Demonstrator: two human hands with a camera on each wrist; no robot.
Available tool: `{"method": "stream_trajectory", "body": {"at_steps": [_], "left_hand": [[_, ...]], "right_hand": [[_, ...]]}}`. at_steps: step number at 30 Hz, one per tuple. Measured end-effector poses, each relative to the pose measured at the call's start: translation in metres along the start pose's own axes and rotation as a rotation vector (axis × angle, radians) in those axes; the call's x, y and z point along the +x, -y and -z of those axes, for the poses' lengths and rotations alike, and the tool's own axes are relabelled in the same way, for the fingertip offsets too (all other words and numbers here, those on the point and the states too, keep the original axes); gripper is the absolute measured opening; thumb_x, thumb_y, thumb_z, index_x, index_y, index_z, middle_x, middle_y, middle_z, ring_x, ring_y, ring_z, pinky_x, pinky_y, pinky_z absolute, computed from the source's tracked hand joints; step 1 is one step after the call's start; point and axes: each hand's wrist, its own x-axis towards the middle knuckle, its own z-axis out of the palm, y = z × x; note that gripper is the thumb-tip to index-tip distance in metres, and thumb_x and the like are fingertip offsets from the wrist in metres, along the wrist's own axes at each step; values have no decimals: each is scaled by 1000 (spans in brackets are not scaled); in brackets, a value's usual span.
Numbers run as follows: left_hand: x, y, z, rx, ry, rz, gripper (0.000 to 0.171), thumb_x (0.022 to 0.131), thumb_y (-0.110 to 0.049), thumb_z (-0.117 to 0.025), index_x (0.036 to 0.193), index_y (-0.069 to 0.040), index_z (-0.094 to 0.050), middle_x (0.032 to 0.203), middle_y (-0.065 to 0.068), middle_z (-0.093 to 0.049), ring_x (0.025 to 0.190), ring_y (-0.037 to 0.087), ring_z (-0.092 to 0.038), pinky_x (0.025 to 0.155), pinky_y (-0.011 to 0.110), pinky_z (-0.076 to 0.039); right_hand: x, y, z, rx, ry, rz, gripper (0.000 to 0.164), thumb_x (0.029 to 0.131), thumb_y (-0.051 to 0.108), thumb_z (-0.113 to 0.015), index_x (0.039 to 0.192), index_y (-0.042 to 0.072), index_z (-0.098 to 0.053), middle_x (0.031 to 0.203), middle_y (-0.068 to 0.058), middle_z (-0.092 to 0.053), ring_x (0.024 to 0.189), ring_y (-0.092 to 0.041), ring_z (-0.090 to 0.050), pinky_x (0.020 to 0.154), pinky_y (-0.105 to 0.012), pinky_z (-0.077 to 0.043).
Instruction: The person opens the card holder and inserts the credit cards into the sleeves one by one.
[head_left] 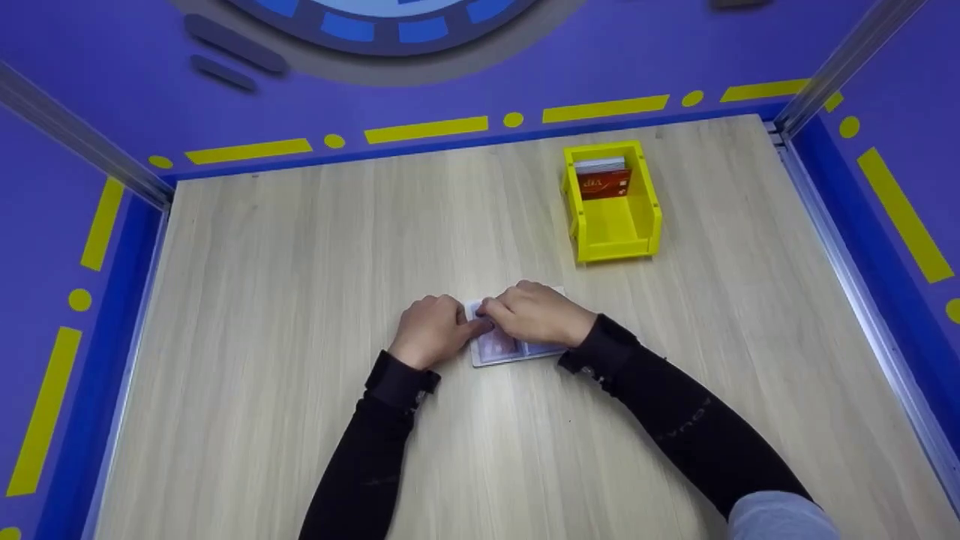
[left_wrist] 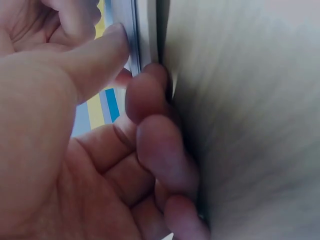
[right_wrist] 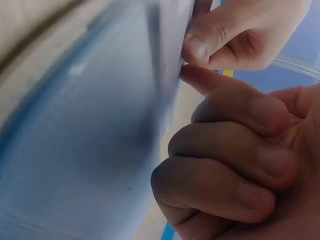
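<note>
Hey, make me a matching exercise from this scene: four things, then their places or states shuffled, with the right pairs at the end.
1. yellow bin
2. red card
3. booklet
4. left hand

A. partly covered by the right hand
B. gripping the booklet's left edge
C. open-topped, beyond the booklet
D. inside the yellow bin

Right pairs: 1-C, 2-D, 3-A, 4-B.

Your sleeves: black. Booklet: pale lavender-blue, whitish edge. Bin: solid yellow; its front card red, pale lettering. Your counter: beige woodgrain. Walls: purple-blue, yellow dashes, dots.
</note>
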Motion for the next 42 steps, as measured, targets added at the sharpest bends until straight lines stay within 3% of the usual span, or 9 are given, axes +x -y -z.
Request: {"method": "stream_trajectory", "body": {"at_steps": [2,5,6,11,16,22,29,37,42], "left_hand": [[-2,1,0,-5,14,15,60,96,-58,-81,59,-19,-54,60,-8,-46,59,15,-47,56,33,-35],[-4,3,2,-4,26,37,59,96,-57,-81,61,-20,-53,61,-8,-45,60,16,-47,57,34,-36],[-4,3,3,-7,28,44,57,96,-57,-82,62,-20,-55,62,-8,-47,62,16,-48,58,34,-36],[-3,2,6,-20,33,68,56,97,-55,-81,63,-20,-54,62,-7,-44,61,17,-46,58,34,-35],[-2,3,4,-42,37,76,54,98,-53,-81,64,-19,-57,62,-8,-44,61,16,-46,58,33,-35],[-3,2,3,-54,35,61,56,96,-53,-83,63,-19,-55,61,-9,-42,59,15,-45,57,33,-35],[-1,-1,1,-49,33,44,58,96,-55,-82,60,-21,-52,61,-9,-43,61,15,-44,59,33,-35],[0,-6,3,-45,24,54,56,96,-55,-82,62,-20,-56,64,-8,-47,63,16,-46,60,34,-36],[-1,-4,0,-56,25,52,54,96,-55,-83,62,-20,-59,65,-8,-49,63,16,-47,61,34,-37]], "right_hand": [[-2,-3,7,1,-45,58,40,114,30,-50,118,12,-85,85,-1,-78,65,-11,-56,72,-31,-50],[-5,-11,33,8,-161,74,30,109,18,-61,126,6,-82,108,-9,-84,67,-12,-59,72,-31,-55],[-6,-14,45,10,-195,41,28,108,17,-62,123,6,-82,117,-11,-84,73,-15,-63,76,-33,-57],[-4,-41,109,-78,-289,-155,24,109,21,-67,123,8,-81,115,-12,-81,90,-27,-68,84,-43,-59],[8,-75,144,-247,-323,-279,26,111,22,-66,125,4,-79,118,-16,-78,95,-32,-66,91,-48,-58],[27,-105,155,-424,-267,-354,30,112,21,-67,133,1,-70,119,-21,-74,98,-37,-62,97,-54,-57],[34,-120,160,-532,-303,-321,27,110,17,-69,131,-1,-67,115,-24,-73,95,-39,-65,95,-56,-59],[29,-123,170,-536,-341,-297,23,111,14,-66,125,-3,-73,110,-25,-74,93,-41,-66,92,-57,-59],[25,-125,174,-490,-254,-286,21,113,18,-63,122,-1,-69,107,-21,-72,92,-37,-62,91,-53,-56]]}}
